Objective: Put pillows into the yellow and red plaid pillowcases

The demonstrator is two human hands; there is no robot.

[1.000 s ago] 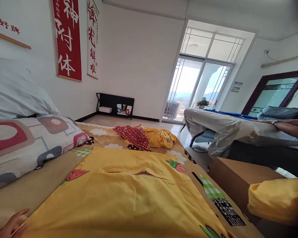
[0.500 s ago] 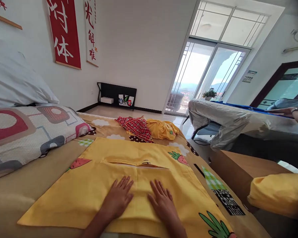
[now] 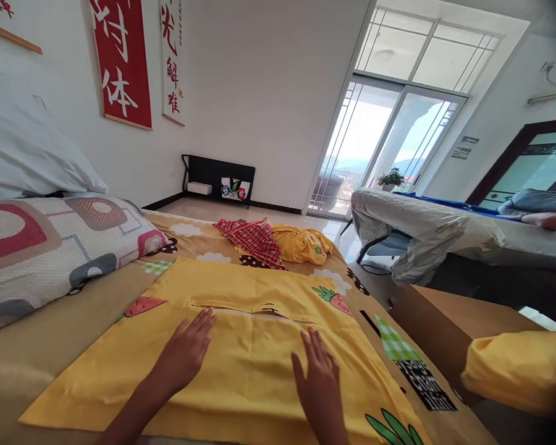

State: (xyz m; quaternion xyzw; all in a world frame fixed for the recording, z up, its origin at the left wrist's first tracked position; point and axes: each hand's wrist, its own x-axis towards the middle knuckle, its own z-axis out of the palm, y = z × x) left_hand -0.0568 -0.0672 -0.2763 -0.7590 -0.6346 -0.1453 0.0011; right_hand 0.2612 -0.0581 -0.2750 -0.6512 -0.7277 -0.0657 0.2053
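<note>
A yellow pillowcase-like cloth (image 3: 248, 352) with printed carrots lies spread over the patterned bed, and a long slit (image 3: 241, 311) runs across its middle. My left hand (image 3: 185, 345) rests on the cloth just below the slit's left end, fingers stretched out and palm down. On the right side, my right hand (image 3: 319, 374) lies over the cloth with its fingers extended, the tips near the slit's right end. Neither hand grasps anything. Low wrinkles cross the cloth between the hands.
Behind the cloth lie a red checked cloth (image 3: 252, 241) and a bunched yellow cloth (image 3: 303, 244). A patterned pillow (image 3: 69, 247) is at left. At right stand a cardboard box (image 3: 467, 321), a yellow bundle (image 3: 519, 371) and a plastic-covered table (image 3: 426, 222), with another person's hand (image 3: 549, 220) over it.
My hands have moved apart across the yellow cloth, the left one leftward and the right one rightward. The other person's hand at the far table has shifted slightly.
</note>
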